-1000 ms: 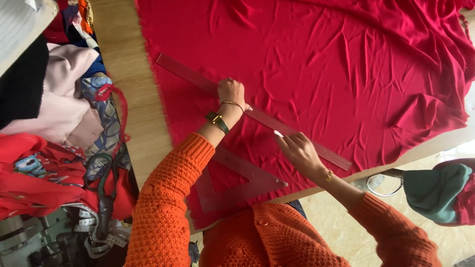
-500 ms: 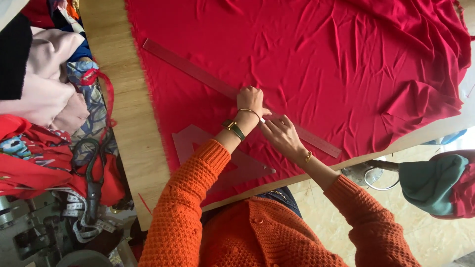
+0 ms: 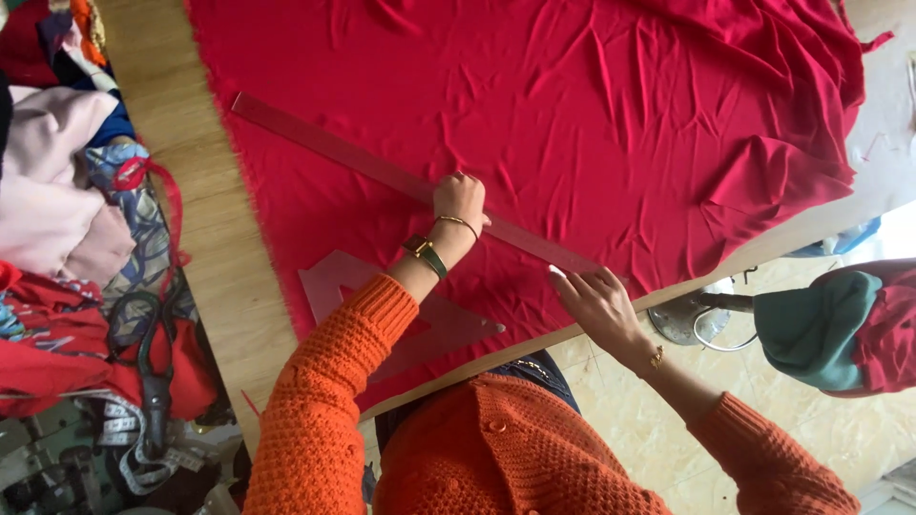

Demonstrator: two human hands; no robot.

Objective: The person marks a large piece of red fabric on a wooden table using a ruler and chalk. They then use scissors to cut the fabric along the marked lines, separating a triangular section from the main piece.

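Long clear plastic straightedge ruler [image 3: 401,179]: laid diagonally across crumpled red fabric sheet [image 3: 592,105] on light wooden counter [image 3: 205,248]. Left hand [image 3: 460,198]: pressed on ruler mid-length, grip loosely curled, nothing clasped. Right hand [image 3: 599,300]: at ruler's near end, grip released, fingertips flat on fabric. Clear plastic triangle [image 3: 401,319]: near ruler, toward the person, under left forearm. Black scissors [image 3: 153,358]: well apart from ruler, beyond counter edge.

Left arm hides part of the clear triangle ruler [image 3: 329,286].
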